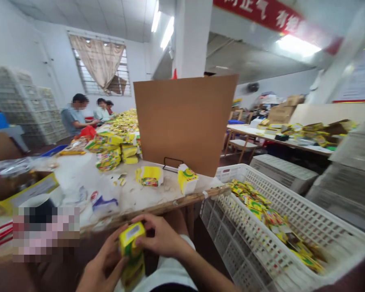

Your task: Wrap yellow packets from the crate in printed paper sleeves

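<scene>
Above my lap I hold a small yellow and green carton (132, 247) with a white label on its upper end. My left hand (105, 261) grips it along the left side. From the right, my right hand (158, 235) closes on its upper part, thumb pressed to the face. On the table just beyond lies a bundle of flat yellow cartons (149, 176). Beside that bundle stands a yellow and white carton (187, 179) near the table edge.
A brown cardboard sheet (185, 125) stands upright on the table (134, 194). Yellow packs (109, 152) are heaped behind on the left. A white plastic crate (292, 202) holding yellow packs is at my right. Several people (76, 115) sit at the far left.
</scene>
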Demonstrator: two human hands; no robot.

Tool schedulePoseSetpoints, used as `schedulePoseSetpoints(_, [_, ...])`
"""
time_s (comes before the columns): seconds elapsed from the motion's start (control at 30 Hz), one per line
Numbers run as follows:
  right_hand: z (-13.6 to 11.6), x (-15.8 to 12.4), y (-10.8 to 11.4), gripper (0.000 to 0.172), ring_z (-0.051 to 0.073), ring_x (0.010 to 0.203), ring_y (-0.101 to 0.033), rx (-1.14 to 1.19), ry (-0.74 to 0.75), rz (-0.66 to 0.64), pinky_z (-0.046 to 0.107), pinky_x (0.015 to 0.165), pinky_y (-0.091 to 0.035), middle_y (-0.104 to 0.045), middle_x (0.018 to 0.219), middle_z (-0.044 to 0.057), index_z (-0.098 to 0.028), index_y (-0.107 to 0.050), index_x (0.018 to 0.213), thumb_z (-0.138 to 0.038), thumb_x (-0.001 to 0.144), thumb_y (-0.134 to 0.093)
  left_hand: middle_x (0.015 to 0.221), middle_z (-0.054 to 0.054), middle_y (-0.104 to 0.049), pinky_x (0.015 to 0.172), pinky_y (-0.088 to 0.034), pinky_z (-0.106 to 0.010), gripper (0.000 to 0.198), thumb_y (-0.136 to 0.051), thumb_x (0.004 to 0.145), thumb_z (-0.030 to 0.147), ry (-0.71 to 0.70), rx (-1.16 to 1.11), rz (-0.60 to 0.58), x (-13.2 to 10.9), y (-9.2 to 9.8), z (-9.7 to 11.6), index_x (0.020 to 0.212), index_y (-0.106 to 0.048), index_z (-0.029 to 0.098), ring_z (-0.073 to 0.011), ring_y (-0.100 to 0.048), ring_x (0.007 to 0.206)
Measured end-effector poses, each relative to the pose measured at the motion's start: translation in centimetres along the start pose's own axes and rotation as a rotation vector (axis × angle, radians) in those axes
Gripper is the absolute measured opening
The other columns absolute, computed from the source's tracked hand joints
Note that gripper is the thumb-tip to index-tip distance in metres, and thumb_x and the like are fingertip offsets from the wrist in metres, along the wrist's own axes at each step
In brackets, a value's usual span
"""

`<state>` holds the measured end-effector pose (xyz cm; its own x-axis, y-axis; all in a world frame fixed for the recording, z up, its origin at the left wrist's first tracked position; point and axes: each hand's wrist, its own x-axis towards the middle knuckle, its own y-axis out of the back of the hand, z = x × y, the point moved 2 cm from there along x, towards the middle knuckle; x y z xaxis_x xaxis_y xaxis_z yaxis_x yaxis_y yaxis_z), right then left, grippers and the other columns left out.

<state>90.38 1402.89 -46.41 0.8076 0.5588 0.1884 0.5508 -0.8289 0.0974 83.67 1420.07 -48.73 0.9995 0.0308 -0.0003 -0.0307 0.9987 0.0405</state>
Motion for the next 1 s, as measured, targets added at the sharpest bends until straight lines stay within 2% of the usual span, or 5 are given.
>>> schedulePoseSetpoints(0.27, [0.3,0.8,-1.3,0.042,0.011,0.056,-0.056,-0.088,-0.075,0.003,0.020,0.052,-0.040,-0.066,0.068,-0.003,-0.019,-0.058,0.115,-0.022,0.073,-0.066,0.126,-0.013,-0.063,0.089,-0.052,-0.036,0.063,-0.064,0.084,0.028,-0.019,-0.217,-0.193,-0.8,-0.4,2.0,0.137,-0.030,0.022,-0.0257,-0.062,0.110])
schedulePoseSetpoints(0.67, [0.5,0.8,-3.6,0.017,0.017,0.079,-0.064,0.096,0.032,0.154,0.027,0.071,-0.049,-0.072,0.088,0.006,-0.018,-0.070,0.086,-0.031,0.076,-0.069,0.116,-0.011,-0.069,0.093,-0.050,-0.030,0.034,-0.056,0.087,0.041,-0.159,0.153,0.077,-0.7,0.7,2.6,0.107,-0.069,0.017,-0.0244,-0.063,0.108])
schedulePoseSetpoints(0.77, [-1.0,-0.3,1.4,0.015,0.018,0.081,-0.063,-0.242,0.162,0.335,0.030,0.074,-0.048,-0.070,0.088,0.006,-0.020,-0.070,0.088,-0.029,0.081,-0.062,0.125,-0.011,-0.064,0.096,-0.051,-0.032,0.044,-0.055,0.087,0.041,-0.141,0.166,0.089,-0.6,1.1,1.7,0.127,-0.057,0.022,-0.0235,-0.061,0.114])
schedulePoseSetpoints(0.9, [-4.2,-4.2,15.3,0.031,0.025,0.099,-0.055,-1.008,0.331,1.123,0.043,0.093,-0.038,-0.066,0.101,0.011,-0.018,-0.069,0.097,-0.042,0.084,-0.054,0.128,-0.008,-0.062,0.098,-0.049,-0.031,0.050,-0.057,0.086,0.040,-0.150,0.168,0.117,-0.2,1.9,0.8,0.133,-0.048,0.028,-0.0208,-0.060,0.116])
schedulePoseSetpoints(1.0, [-4.2,-5.3,23.1,0.051,0.032,0.107,-0.050,-1.243,0.130,1.316,0.048,0.096,-0.031,-0.061,0.113,0.019,-0.013,-0.070,0.103,-0.055,0.079,-0.050,0.119,-0.009,-0.067,0.094,-0.052,-0.032,0.041,-0.061,0.082,0.045,-0.118,0.207,0.116,0.3,2.1,0.5,0.118,-0.062,0.026,-0.0242,-0.063,0.111])
